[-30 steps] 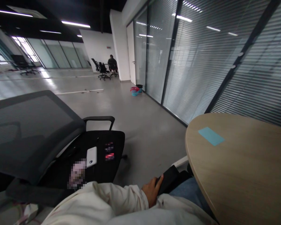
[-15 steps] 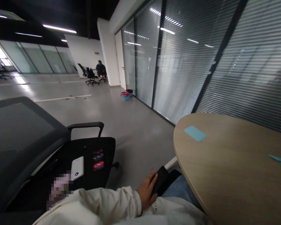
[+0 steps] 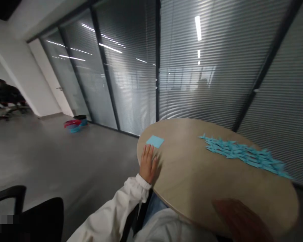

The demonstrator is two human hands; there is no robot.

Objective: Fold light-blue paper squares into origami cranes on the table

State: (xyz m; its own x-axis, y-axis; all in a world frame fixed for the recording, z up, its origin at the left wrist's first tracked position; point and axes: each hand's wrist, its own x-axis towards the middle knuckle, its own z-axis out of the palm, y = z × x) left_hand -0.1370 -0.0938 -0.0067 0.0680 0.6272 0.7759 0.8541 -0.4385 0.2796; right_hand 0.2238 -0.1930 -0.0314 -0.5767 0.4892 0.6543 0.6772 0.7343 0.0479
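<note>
My left hand [image 3: 148, 163] lies flat on the left edge of a round wooden table [image 3: 192, 174], fingers stretched out, holding nothing. Its fingertips stop just short of a light blue paper square [image 3: 155, 141]. My right hand [image 3: 242, 220] is a blurred shape at the table's near edge, and its fingers cannot be made out. A long heap of small folded blue paper pieces [image 3: 244, 154] lies across the table's far right side.
A black office chair [image 3: 27, 215] stands at the lower left. Glass walls with blinds [image 3: 192, 67] run behind the table. Red and blue buckets [image 3: 74, 124] sit on the grey floor by the glass. Another person [image 3: 5, 94] sits far off at the left.
The view has swung right, from the chair to the table. My left hand has left the dark object on my lap and now rests on the table edge. My right hand has come into view.
</note>
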